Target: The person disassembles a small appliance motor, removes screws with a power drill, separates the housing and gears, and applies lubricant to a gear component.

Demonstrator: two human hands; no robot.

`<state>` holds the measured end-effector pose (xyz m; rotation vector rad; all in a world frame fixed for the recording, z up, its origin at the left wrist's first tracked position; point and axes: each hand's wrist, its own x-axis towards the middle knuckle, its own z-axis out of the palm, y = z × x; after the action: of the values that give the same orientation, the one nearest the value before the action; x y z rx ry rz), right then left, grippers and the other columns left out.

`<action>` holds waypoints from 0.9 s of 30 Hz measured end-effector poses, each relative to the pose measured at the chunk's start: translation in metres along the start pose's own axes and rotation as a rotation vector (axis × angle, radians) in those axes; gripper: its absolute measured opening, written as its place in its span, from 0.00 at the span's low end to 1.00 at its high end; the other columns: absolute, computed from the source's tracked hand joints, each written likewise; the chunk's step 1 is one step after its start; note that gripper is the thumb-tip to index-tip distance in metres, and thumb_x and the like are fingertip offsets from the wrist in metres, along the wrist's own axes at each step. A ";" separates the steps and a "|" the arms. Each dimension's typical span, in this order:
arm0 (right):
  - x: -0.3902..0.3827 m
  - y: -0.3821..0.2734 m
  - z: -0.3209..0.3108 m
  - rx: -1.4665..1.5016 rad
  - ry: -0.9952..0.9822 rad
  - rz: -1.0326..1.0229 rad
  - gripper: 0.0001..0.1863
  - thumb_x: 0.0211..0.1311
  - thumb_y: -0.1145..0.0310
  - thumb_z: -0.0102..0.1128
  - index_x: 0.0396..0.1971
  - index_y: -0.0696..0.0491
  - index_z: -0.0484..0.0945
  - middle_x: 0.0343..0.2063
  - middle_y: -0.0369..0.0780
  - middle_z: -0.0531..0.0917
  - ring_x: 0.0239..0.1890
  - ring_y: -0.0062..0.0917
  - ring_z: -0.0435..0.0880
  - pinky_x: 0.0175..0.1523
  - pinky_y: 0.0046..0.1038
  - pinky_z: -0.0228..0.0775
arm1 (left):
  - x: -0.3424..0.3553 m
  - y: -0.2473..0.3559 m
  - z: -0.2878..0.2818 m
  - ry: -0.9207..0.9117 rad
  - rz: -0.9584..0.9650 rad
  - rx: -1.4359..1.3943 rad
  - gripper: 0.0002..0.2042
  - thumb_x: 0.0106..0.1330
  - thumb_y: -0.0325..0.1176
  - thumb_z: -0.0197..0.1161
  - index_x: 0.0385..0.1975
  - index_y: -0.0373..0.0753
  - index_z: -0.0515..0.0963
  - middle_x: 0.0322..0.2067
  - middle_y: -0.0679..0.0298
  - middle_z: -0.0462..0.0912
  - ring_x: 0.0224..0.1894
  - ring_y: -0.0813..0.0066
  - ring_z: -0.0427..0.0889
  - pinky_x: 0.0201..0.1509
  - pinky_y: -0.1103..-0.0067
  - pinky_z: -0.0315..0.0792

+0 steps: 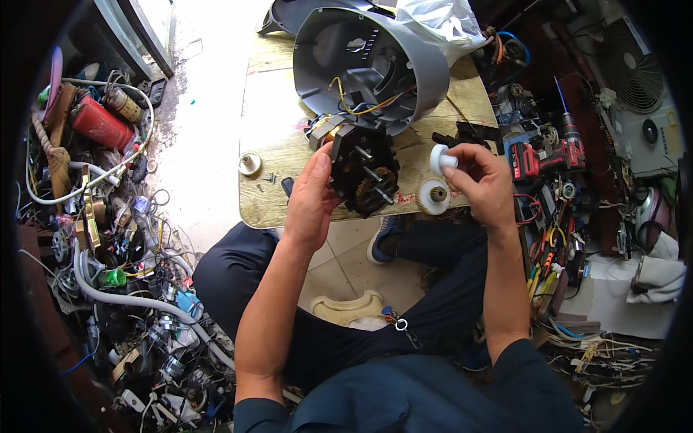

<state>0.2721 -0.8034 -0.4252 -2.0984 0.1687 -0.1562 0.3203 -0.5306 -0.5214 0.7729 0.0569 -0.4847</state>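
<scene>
My left hand (313, 195) grips a dark motor gearbox (364, 169) by its left side, tilted up at the table's near edge. Metal shafts and a brown, greasy gear (375, 191) show on its open face. Between the thumb and fingers of my right hand (485, 180) is a white plastic gear (442, 159), a little to the right of the gearbox and apart from it. Just below that gear, a larger white gear with a metal pinion (434, 195) lies on the table. Another pale gear (250, 164) rests at the table's left edge, beside several small screws (269, 178).
A grey appliance housing (426, 68) with loose wires stands on the wooden table (271, 94), behind the gearbox. A plastic bag (440, 25) is at the back. To the right lies a red cordless drill (541, 155) among tools; piled scrap parts (155, 310) fill the left side.
</scene>
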 end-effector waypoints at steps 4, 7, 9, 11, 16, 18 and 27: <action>-0.018 -0.012 0.010 0.084 0.047 -0.051 0.12 0.60 0.79 0.72 0.44 0.59 0.86 0.34 0.31 0.84 0.32 0.11 0.79 0.39 0.17 0.71 | 0.000 -0.001 -0.005 -0.020 -0.005 0.011 0.26 0.85 0.50 0.50 0.76 0.44 0.67 0.56 0.70 0.84 0.52 0.84 0.85 0.53 0.82 0.79; -0.022 -0.014 0.015 0.116 0.061 -0.078 0.12 0.60 0.80 0.72 0.45 0.59 0.86 0.34 0.31 0.84 0.32 0.11 0.79 0.38 0.16 0.71 | 0.003 -0.003 -0.009 -0.037 -0.004 0.002 0.26 0.85 0.50 0.50 0.75 0.43 0.68 0.56 0.69 0.84 0.52 0.83 0.85 0.54 0.81 0.79; -0.024 -0.017 0.016 0.115 0.056 -0.078 0.13 0.60 0.80 0.72 0.45 0.59 0.86 0.35 0.31 0.84 0.33 0.10 0.80 0.39 0.16 0.72 | 0.003 -0.006 -0.012 -0.037 0.002 -0.007 0.26 0.85 0.49 0.50 0.75 0.43 0.68 0.57 0.68 0.84 0.52 0.82 0.85 0.55 0.80 0.80; -0.024 -0.017 0.016 0.134 0.055 -0.066 0.13 0.61 0.80 0.72 0.45 0.59 0.86 0.35 0.31 0.85 0.33 0.10 0.80 0.39 0.16 0.72 | 0.002 -0.004 -0.008 -0.017 0.008 -0.010 0.26 0.85 0.49 0.49 0.75 0.42 0.68 0.57 0.67 0.84 0.52 0.81 0.86 0.55 0.79 0.80; -0.026 -0.023 0.016 0.211 0.070 -0.032 0.12 0.62 0.80 0.72 0.46 0.60 0.86 0.34 0.32 0.86 0.33 0.11 0.81 0.40 0.17 0.74 | 0.000 0.000 -0.004 -0.039 0.016 0.017 0.27 0.85 0.51 0.49 0.75 0.42 0.67 0.59 0.66 0.83 0.55 0.78 0.86 0.59 0.77 0.80; -0.028 -0.024 0.015 0.218 0.078 -0.037 0.13 0.63 0.80 0.72 0.47 0.60 0.85 0.34 0.32 0.86 0.33 0.11 0.82 0.40 0.17 0.75 | 0.000 -0.003 -0.008 -0.045 0.006 0.095 0.29 0.85 0.55 0.44 0.78 0.45 0.64 0.64 0.62 0.81 0.61 0.70 0.84 0.65 0.68 0.77; -0.035 -0.032 0.011 0.199 0.093 -0.076 0.14 0.63 0.80 0.72 0.48 0.60 0.85 0.37 0.33 0.88 0.37 0.12 0.83 0.45 0.18 0.76 | 0.000 -0.001 -0.005 -0.034 0.013 0.048 0.28 0.84 0.52 0.50 0.76 0.43 0.67 0.60 0.64 0.83 0.55 0.77 0.86 0.59 0.76 0.80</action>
<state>0.2419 -0.7710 -0.4046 -1.9010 0.1234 -0.3046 0.3205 -0.5280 -0.5260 0.8109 0.0090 -0.4882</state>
